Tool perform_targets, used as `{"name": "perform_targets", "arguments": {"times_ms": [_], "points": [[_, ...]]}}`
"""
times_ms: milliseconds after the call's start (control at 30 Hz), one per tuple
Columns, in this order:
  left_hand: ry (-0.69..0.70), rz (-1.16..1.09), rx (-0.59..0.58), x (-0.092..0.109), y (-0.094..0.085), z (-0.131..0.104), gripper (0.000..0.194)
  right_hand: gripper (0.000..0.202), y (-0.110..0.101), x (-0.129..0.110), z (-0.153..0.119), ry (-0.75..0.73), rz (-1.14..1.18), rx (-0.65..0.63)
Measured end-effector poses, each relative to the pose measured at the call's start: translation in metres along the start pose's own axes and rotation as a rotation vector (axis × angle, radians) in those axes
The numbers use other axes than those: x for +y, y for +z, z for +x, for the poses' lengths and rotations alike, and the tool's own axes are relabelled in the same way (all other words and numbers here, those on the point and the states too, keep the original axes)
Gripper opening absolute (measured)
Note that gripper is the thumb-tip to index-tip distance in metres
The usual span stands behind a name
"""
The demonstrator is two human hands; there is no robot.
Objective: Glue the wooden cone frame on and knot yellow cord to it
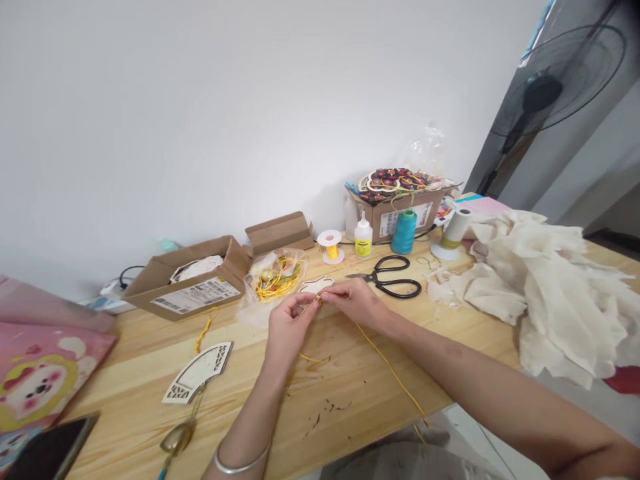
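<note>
My left hand point(296, 316) and my right hand point(354, 300) meet near the middle of the wooden table, fingertips pinched on a yellow cord point(391, 370). One end of the cord trails from my right hand down to the table's front edge. Just behind my fingertips lies a pale cut-out piece point(316, 285). Black-handled scissors point(395, 277) rest behind my right hand. A clear bag of yellow cords point(277, 280) is behind my left hand. Farther left lies a pale fan-shaped piece point(200, 373) with a yellow loop and a gold bell-like part point(176, 438).
Along the wall stand an open cardboard box point(193, 290), a yellow thread spool point(331, 248), a glue bottle point(363, 239), a teal thread cone point(405, 232) and a filled box point(385, 220). Cream cloth point(560, 287) covers the right side; a phone point(53, 450) lies front left.
</note>
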State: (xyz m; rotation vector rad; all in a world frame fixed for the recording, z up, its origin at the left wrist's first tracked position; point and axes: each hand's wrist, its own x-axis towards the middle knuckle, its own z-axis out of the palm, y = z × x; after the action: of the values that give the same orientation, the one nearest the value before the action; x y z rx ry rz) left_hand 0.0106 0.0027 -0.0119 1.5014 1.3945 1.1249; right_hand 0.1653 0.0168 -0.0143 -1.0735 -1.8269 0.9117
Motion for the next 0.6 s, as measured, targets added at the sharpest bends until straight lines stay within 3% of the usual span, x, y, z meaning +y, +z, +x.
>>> {"name": "perform_targets", "arguments": {"times_ms": [267, 433, 600], "points": [[-0.040, -0.179, 0.067, 0.010, 0.001, -0.001, 0.026, 0.026, 0.001, -0.003, 0.003, 0.185, 0.398, 0.117], [-0.007, -0.200, 0.123, 0.016, 0.000, -0.002, 0.023, 0.028, 0.000, -0.006, 0.005, 0.277, 0.559, 0.177], [0.012, -0.193, 0.109, 0.016, -0.001, -0.003, 0.022, 0.028, -0.002, -0.009, 0.005, 0.327, 0.717, 0.182]]}}
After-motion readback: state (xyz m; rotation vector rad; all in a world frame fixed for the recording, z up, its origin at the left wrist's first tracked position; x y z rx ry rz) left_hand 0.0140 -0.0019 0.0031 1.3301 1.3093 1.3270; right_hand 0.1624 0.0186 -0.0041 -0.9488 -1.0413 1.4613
